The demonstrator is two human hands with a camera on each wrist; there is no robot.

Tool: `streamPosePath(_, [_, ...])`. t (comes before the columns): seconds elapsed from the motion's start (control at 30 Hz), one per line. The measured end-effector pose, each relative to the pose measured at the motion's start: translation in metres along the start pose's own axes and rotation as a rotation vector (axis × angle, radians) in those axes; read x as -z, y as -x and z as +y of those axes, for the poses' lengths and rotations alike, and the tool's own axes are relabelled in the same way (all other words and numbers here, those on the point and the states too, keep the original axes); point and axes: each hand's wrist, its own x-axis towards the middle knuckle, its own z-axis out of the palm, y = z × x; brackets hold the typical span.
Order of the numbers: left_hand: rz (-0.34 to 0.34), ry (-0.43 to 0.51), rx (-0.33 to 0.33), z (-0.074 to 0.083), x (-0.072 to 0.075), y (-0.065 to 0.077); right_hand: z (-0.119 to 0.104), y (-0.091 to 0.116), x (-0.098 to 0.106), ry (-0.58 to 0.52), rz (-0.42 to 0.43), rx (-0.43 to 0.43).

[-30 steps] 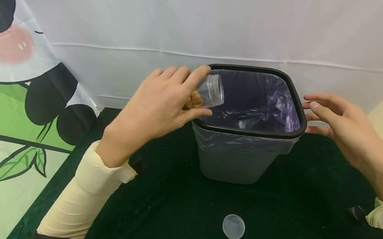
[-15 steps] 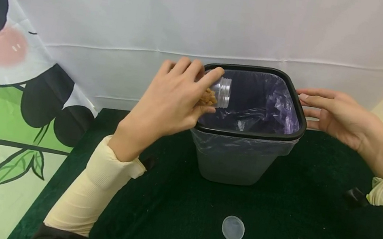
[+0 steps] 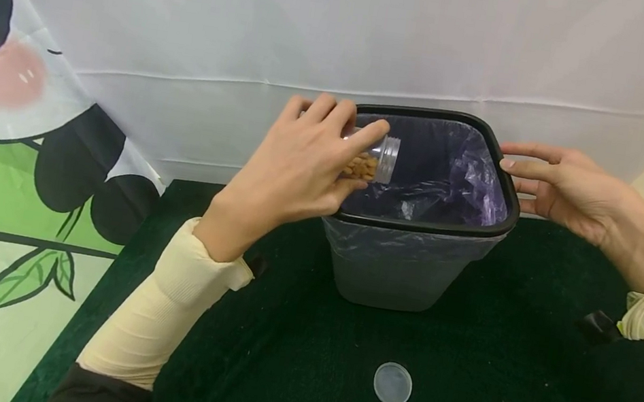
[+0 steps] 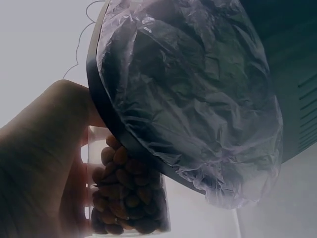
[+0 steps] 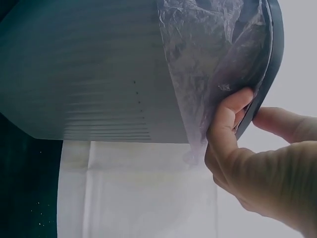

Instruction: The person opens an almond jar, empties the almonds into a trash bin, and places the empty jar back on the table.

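Note:
In the head view my left hand grips a clear plastic jar tipped on its side, mouth pointing right over the left rim of a trash bin. Brown almonds lie inside the jar, and the left wrist view shows many almonds piled in its body. A thin purplish trash bag lines the bin and folds over its black rim. My right hand holds the bin's right rim, its thumb on the rim and its curled fingers against the bag's overhang.
A round translucent lid lies flat on the dark green cloth in front of the bin. Behind the bin hangs a white fabric backdrop, with a cartoon print on the left.
My left hand has carried the tipped jar rightward, and its mouth now reaches farther over the bin. My right hand has moved in from beside the bin and taken hold of its rim.

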Motion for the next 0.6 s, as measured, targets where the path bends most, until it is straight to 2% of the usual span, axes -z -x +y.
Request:
streamPosePath(0.33, [-0.021,-0.057,-0.044,0.0005,0.0054,-0.0037,-0.0011,0.0017,-0.0033,0.017,-0.011,-0.004])
streamPosePath(0.6, [-0.025,-0.057,-0.062,0.0001,0.0075,-0.0037,-0.0004,0.0016,-0.0052,0.019,0.004,0.005])
